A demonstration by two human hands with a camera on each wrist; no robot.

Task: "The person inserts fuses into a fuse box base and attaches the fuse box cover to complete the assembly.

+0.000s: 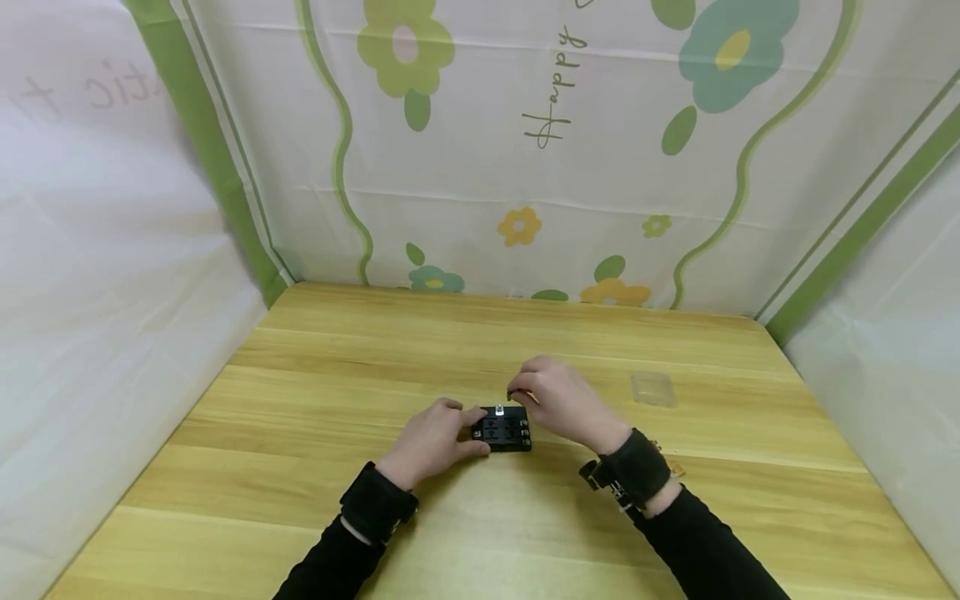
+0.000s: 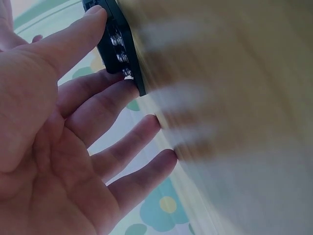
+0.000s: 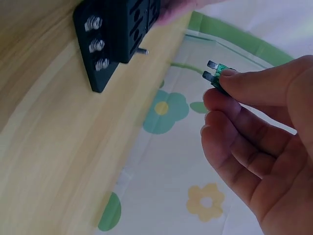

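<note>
A black fuse block (image 1: 504,428) with screw terminals lies flat on the wooden table (image 1: 480,525). My left hand (image 1: 432,440) grips its left end, thumb on the near side and fingers on the far side. The left wrist view shows the thumb (image 2: 80,39) and fingertips at the block's edges. My right hand (image 1: 566,400) is raised just beyond the block's far right corner. Between thumb and index finger it pinches a green blade fuse (image 3: 217,76), whose two metal prongs point out, apart from the block. A metal stud (image 3: 142,51) stands out of the block's side.
A clear plastic cover (image 1: 653,389) lies on the table to the right of my right hand. Small orange pieces (image 1: 677,469) lie beside my right wrist, partly hidden by it. A flower-printed cloth (image 1: 465,167) closes the table's far side, with white cloth at both sides.
</note>
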